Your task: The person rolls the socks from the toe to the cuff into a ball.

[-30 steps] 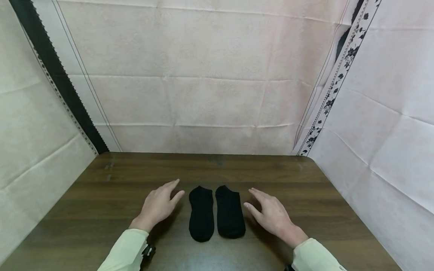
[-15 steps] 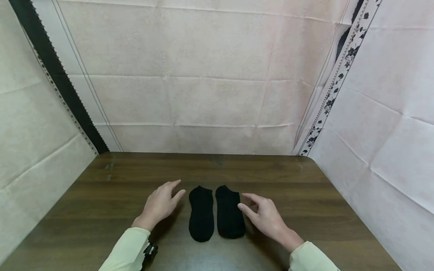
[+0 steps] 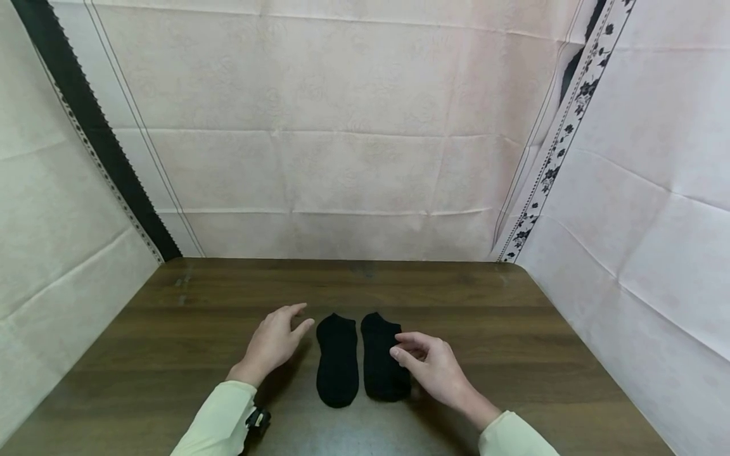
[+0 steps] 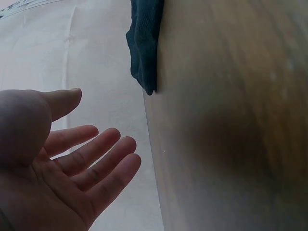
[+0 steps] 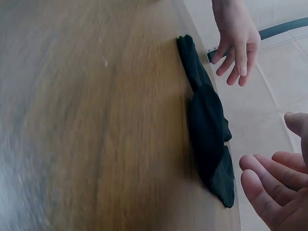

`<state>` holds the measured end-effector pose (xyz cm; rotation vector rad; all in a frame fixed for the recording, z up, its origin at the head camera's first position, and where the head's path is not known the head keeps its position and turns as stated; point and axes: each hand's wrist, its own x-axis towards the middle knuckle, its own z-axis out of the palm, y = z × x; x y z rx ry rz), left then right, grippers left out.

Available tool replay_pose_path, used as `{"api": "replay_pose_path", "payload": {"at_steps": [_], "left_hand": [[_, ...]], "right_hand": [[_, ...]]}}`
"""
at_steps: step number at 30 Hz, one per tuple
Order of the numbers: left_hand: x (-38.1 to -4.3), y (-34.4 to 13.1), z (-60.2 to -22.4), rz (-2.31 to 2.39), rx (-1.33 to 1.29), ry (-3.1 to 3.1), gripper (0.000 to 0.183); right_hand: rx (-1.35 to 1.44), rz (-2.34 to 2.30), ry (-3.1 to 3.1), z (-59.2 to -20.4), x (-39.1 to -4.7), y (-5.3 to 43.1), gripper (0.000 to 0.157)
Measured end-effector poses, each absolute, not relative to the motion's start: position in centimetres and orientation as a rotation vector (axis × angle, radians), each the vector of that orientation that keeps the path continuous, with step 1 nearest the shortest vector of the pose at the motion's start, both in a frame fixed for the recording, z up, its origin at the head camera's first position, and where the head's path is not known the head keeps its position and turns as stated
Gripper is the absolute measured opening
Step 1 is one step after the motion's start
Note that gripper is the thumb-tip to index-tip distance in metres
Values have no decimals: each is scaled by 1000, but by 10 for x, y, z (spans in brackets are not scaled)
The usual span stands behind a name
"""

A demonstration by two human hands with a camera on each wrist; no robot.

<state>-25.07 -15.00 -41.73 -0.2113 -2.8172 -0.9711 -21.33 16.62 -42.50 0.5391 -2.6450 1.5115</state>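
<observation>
Two black ankle socks lie flat and side by side on the wooden table, the left sock [image 3: 338, 361] a narrow gap away from the right sock [image 3: 381, 364]. My left hand [image 3: 272, 344] hovers left of the left sock, fingers extended and holding nothing; its palm shows in the left wrist view. Over the right edge of the right sock is my right hand [image 3: 436, 367], thumb and fingers slightly bent and apart. In the right wrist view a gap shows between the right hand's fingers [image 5: 264, 183] and the dark socks [image 5: 207, 130].
The brown wooden table [image 3: 228, 285] spreads around the socks. Pale cloth hangs [image 3: 342, 158] stand behind it and along both sides. A dark object is on the left wrist [image 3: 258, 419], below the light green sleeve [image 3: 219, 421].
My right hand has moved left, from beside the right sock to over its right edge, with its fingers bending a little. The left hand has shifted only slightly; the socks lie still.
</observation>
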Motion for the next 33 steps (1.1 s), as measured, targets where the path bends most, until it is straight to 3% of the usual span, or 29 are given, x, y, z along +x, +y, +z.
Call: {"api": "replay_pose_path", "payload": {"at_steps": [33], "left_hand": [[-264,-134,-420,-1176,-157,-2837,47]], "right_hand": [[619,1874,-2673,-429,-202,141,46]]}}
